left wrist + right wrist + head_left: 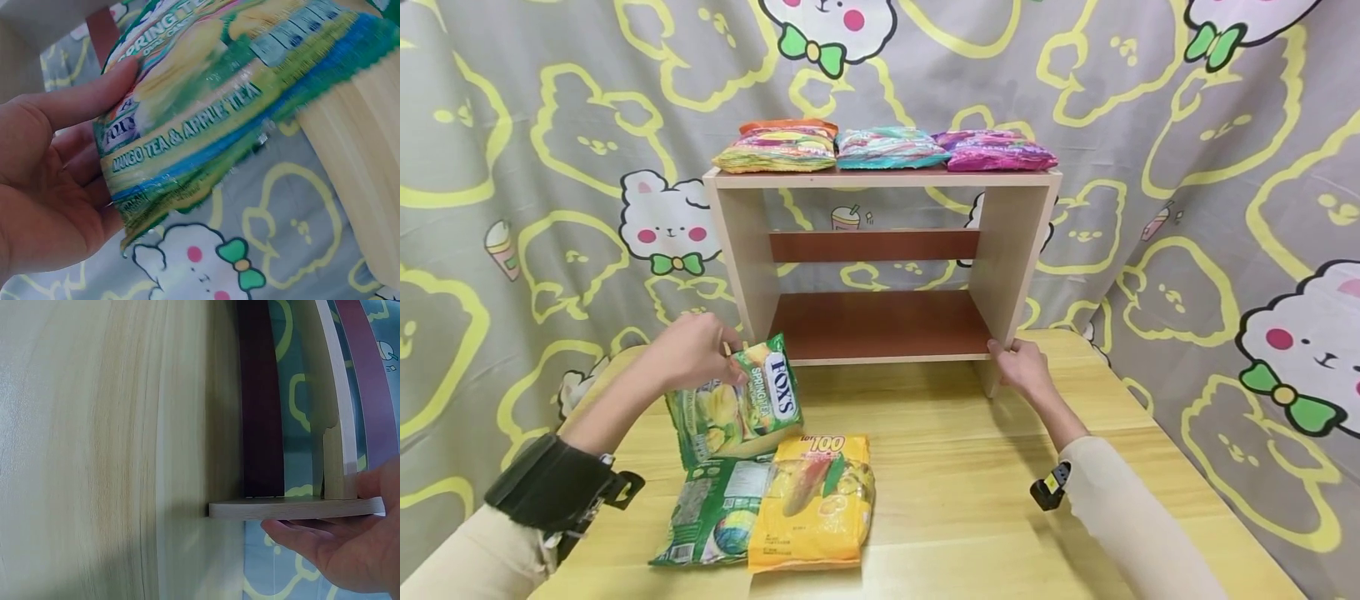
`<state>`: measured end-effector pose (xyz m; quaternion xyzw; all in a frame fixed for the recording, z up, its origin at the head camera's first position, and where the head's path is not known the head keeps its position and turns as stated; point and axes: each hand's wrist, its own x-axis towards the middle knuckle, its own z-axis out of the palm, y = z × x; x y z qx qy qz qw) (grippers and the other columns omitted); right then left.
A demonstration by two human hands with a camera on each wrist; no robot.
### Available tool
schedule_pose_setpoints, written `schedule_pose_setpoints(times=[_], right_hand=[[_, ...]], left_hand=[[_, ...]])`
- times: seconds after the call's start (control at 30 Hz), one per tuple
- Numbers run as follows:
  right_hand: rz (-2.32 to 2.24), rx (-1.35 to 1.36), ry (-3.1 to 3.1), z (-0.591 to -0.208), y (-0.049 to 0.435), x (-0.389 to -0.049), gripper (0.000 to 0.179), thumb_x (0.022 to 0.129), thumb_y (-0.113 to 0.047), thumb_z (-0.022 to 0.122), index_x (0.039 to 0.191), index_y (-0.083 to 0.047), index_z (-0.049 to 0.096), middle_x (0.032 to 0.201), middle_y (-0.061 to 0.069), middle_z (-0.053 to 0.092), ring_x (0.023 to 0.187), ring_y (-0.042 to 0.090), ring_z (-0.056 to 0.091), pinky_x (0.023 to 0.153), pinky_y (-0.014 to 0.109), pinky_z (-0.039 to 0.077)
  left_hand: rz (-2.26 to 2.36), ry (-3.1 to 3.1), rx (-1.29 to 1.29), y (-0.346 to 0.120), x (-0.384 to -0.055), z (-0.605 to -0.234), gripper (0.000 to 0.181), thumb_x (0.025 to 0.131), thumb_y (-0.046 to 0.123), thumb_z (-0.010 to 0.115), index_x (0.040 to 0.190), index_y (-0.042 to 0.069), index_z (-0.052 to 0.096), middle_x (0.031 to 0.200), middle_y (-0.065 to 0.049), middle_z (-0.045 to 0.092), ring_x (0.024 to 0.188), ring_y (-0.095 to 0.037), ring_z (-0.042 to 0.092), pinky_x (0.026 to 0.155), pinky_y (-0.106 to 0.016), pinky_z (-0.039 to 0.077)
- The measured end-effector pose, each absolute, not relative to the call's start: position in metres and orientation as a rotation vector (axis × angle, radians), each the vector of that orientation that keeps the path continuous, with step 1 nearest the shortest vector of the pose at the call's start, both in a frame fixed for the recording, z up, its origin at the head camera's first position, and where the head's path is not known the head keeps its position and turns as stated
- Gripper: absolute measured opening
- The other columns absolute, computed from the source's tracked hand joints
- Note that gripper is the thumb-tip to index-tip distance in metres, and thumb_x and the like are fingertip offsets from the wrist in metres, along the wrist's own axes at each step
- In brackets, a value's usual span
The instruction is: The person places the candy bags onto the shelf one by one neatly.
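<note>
My left hand (694, 352) pinches a green FOX'S Spring Tea candy bag (752, 400) by its upper edge, thumb across the front and fingers behind. The bag hangs tilted, left of the shelf's foot; its print reads "Mango Tea & Apple Tea" in the left wrist view. Low on the right side of a small wooden shelf (1011, 258), my right hand (1024, 367) grips the side panel (294, 509), thumb on one face and fingers on the other. A second green bag (722, 510) and a yellow mango candy bag (812, 504) lie below the left hand.
Three candy bags lie along the shelf top: an orange-yellow one (778, 148), a teal one (891, 148) and a purple one (996, 152). The shelf has a reddish-brown lower board (880, 325). Behind the wooden table (970, 483) hangs a grey cartoon curtain (1150, 167).
</note>
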<state>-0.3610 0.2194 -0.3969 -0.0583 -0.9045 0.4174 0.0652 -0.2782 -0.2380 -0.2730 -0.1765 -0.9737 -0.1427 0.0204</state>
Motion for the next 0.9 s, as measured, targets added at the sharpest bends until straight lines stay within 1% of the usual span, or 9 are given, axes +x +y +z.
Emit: schedule_pose_setpoints(times=[0.17,0.23,0.3,0.37,0.53,0.6,0.7,0.77,0.9], right_hand=[[1.251,-0.182,-2.726,-0.398,0.22,-0.362,0.051,0.103,-0.043,0.049,0.118,0.001,0.069,0.116,0.029,0.069,0.086,0.037,0.075,0.067,0.029,0.051],[1.246,-0.184,-2.727,-0.399,0.22,-0.362,0.051,0.103,-0.043,0.048,0.119,0.001,0.069,0.118,0.029,0.069,0.083,0.035,0.076,0.067,0.029,0.051],[1.239,-0.189,-2.726,-0.4,0.22,-0.363,0.051,0.103,-0.043,0.049,0.12,0.0,0.069,0.12,0.029,0.069,0.08,0.033,0.076,0.067,0.03,0.051],[1.241,-0.191,-2.724,-0.4,0.22,-0.363,0.051,0.103,-0.043,0.049,0.12,0.0,0.07,0.121,0.029,0.068,0.079,0.032,0.076,0.068,0.03,0.051],[1.232,-0.19,-2.725,-0.4,0.22,-0.361,0.051,0.102,-0.044,0.049,0.118,0.0,0.07,0.119,0.028,0.069,0.075,0.026,0.076,0.068,0.031,0.052],[1.224,-0.192,-2.731,-0.399,0.221,-0.36,0.051,0.103,-0.045,0.048,0.118,0.0,0.07,0.119,0.027,0.07,0.076,0.026,0.076,0.069,0.031,0.052],[1.214,-0.199,-2.738,-0.4,0.222,-0.36,0.052,0.103,-0.045,0.047,0.118,-0.001,0.069,0.12,0.028,0.069,0.08,0.03,0.076,0.07,0.032,0.051],[1.22,-0.199,-2.743,-0.4,0.222,-0.36,0.052,0.103,-0.046,0.047,0.118,-0.001,0.069,0.12,0.028,0.069,0.081,0.03,0.076,0.07,0.032,0.051],[1.231,-0.187,-2.749,-0.399,0.22,-0.362,0.052,0.103,-0.047,0.047,0.117,-0.002,0.069,0.118,0.026,0.07,0.078,0.027,0.075,0.069,0.031,0.05]], left_hand=[[-0.503,-2.95,-0.529,-0.219,-0.28,-0.271,0.032,0.079,0.02,0.087,0.061,0.011,0.061,0.052,0.006,0.038,0.051,-0.012,0.037,0.049,-0.027,0.029],[-0.524,-2.916,-0.53,-0.212,-0.283,-0.271,0.026,0.08,0.021,0.086,0.066,0.011,0.066,0.052,0.005,0.043,0.051,-0.013,0.042,0.051,-0.028,0.032],[-0.564,-2.892,-0.512,-0.204,-0.286,-0.271,0.026,0.08,0.023,0.085,0.067,0.01,0.066,0.052,0.004,0.043,0.052,-0.014,0.043,0.051,-0.028,0.033],[-0.623,-2.874,-0.465,-0.196,-0.29,-0.271,0.025,0.081,0.025,0.085,0.07,0.01,0.068,0.053,0.003,0.049,0.053,-0.015,0.048,0.052,-0.028,0.036],[-0.832,-2.823,-0.298,-0.171,-0.303,-0.271,0.025,0.082,0.031,0.084,0.083,0.008,0.076,0.069,-0.004,0.07,0.064,-0.019,0.06,0.056,-0.029,0.045],[-0.916,-2.799,-0.24,-0.161,-0.309,-0.272,0.027,0.083,0.033,0.082,0.088,0.007,0.077,0.074,-0.006,0.073,0.068,-0.02,0.063,0.057,-0.029,0.048],[-1.065,-2.766,-0.157,-0.147,-0.318,-0.276,0.031,0.085,0.036,0.081,0.09,0.006,0.076,0.076,-0.006,0.073,0.068,-0.021,0.064,0.058,-0.028,0.049],[-1.179,-2.744,-0.076,-0.139,-0.324,-0.28,0.033,0.085,0.038,0.08,0.087,0.005,0.075,0.071,-0.004,0.067,0.066,-0.019,0.061,0.058,-0.028,0.047],[-1.438,-2.672,0.112,-0.128,-0.335,-0.293,0.036,0.086,0.04,0.079,0.087,0.005,0.073,0.069,-0.001,0.061,0.066,-0.017,0.058,0.059,-0.028,0.045]])
